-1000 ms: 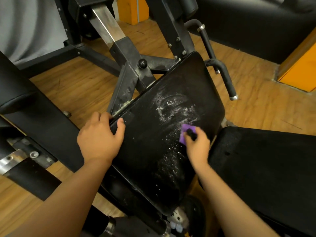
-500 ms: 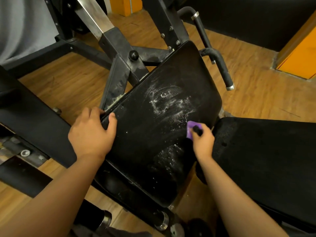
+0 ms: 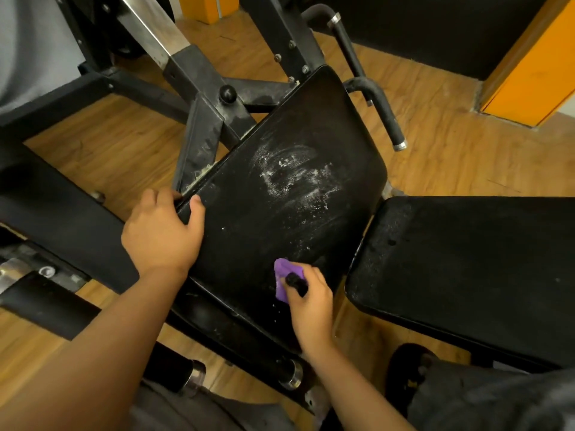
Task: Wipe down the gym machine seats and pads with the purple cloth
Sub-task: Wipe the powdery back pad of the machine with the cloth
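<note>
The purple cloth [image 3: 284, 281] sits bunched low on the black seat pad [image 3: 249, 213], just below the centre of the frame. My right grip [image 3: 309, 301] presses it to the vinyl, fingers curled round it and round a small dark object I cannot identify. My left grip [image 3: 161, 231] clamps the pad's left edge, thumb on top and fingers wrapped under. White smeared residue [image 3: 295, 175] streaks the pad's upper middle. A second black pad [image 3: 466, 259] lies at right, just beside the first. Behind them a scuffed black steel frame [image 3: 202, 88] and a foam-covered handle [image 3: 384, 113] rise above the wood-plank floor [image 3: 118, 150]. An orange column [image 3: 529, 66] stands at upper right.
</note>
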### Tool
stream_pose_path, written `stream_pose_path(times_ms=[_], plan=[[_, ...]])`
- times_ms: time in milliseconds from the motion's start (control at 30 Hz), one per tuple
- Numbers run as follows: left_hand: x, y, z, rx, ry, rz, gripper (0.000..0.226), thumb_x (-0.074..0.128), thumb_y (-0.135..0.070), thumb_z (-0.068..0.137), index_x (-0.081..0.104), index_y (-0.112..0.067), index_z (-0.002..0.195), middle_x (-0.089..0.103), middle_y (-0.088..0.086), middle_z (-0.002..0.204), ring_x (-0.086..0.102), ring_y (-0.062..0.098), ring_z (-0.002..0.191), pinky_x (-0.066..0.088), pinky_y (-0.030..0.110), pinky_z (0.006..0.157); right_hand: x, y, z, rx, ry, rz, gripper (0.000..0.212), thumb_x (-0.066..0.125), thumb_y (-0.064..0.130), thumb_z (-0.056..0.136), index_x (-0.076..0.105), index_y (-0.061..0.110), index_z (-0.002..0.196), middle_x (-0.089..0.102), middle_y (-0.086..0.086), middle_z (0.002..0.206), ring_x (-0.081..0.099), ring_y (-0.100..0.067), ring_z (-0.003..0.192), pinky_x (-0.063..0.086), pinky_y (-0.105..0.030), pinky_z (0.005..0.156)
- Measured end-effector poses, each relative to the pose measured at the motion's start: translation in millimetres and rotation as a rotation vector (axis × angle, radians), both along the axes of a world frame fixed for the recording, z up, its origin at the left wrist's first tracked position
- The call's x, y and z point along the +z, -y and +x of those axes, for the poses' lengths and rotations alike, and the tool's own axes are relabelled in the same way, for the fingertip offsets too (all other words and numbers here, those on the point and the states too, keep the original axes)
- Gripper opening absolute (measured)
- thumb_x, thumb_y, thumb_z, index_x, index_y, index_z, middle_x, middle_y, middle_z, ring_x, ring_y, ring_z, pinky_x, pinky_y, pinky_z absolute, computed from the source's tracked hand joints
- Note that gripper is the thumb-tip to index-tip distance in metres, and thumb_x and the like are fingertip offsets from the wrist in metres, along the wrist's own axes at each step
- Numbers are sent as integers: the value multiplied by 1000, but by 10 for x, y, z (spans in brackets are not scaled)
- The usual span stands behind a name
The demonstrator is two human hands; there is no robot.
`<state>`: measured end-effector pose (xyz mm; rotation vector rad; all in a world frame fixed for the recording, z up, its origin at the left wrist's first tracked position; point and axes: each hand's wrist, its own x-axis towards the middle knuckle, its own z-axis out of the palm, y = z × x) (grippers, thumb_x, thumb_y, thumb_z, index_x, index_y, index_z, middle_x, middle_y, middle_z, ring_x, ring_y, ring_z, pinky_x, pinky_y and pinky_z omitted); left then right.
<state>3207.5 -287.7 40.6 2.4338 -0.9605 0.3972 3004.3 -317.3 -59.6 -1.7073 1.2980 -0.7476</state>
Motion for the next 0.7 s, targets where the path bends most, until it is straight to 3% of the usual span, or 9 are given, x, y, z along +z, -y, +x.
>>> stream_pose_path(times_ms=[67,233,367,467,567,700], plan=[[2,-1,-6,3,-8,4,36,50,-40,95,62,-7,100,57,16,96,56,39,85,32,36,61,-53,207,-106,14,-53,0,27,67,9,86,65,21,110,60,8,111,59,-3,103,48,-18,90],[-6,6,5,2,1,15,36,49,-40,95,61,-6,100,56,16,94,56,38,82,33,37,61,-261,737,-298,-308,-254,103,16,59,8,90,63,15,104,61,-5,110,60,-22,102,46,-29,85],[-24,9,17,10,7,25,37,49,-41,95,61,-7,99,57,15,94,56,37,83,36,39,62,-213,672,-143,-411,-215,146,15,60,9,90,63,15,104,63,-4,107,63,-21,100,49,-29,83],[-24,17,7,19,11,30,39,48,-42,95,61,-6,101,56,16,95,56,37,83,33,36,61,-68,379,67,-282,-89,68,15,66,18,86,64,18,101,65,2,100,64,-14,96,53,-33,85],[-15,15,0,33,9,30,40,48,-42,95,62,-6,103,57,16,96,56,38,84,31,36,60,166,-58,249,12,45,-13,17,68,21,85,66,22,101,64,10,99,62,0,95,51,-17,85],[-2,13,-4,30,7,34,40,48,-43,95,63,-6,103,57,15,96,57,36,84,31,35,60,92,-181,35,191,9,-3,23,70,13,84,66,24,104,61,15,103,59,4,100,48,-11,86]])
